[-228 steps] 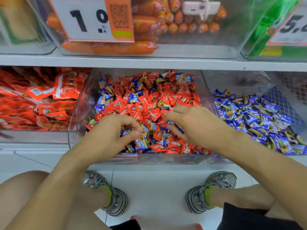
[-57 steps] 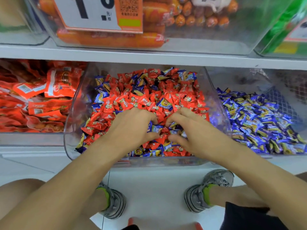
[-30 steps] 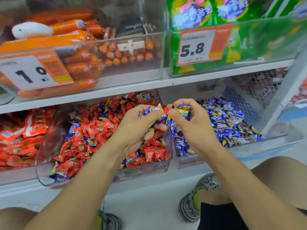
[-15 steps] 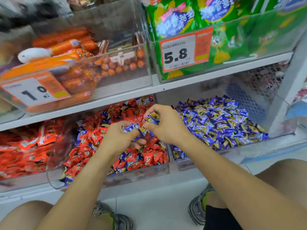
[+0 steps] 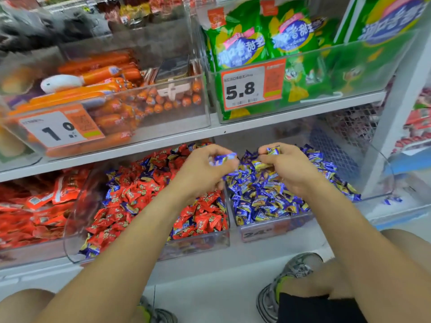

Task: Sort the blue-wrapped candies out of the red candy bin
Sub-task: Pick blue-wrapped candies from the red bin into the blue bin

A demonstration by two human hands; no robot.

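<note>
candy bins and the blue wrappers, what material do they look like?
Red candy bin: clear rigid plastic, glossy; the candies show through its curved wall and it catches glare. Blue candy bin: looks the same. Blue-wrapped candies: thin shiny film, probably plastic or foil laminate; crinkled, with bright highlights, as on the piece held by the left hand.

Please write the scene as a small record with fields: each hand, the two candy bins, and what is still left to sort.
left hand: pinches blue candies, above the border of both bins
right hand: pinches a blue candy over the blue bin
red bin: mostly red candies, with blue ones mixed in
blue bin: to its right, holds blue candies only
left to sort: blue strays at the red bin's front left corner and middle
</note>
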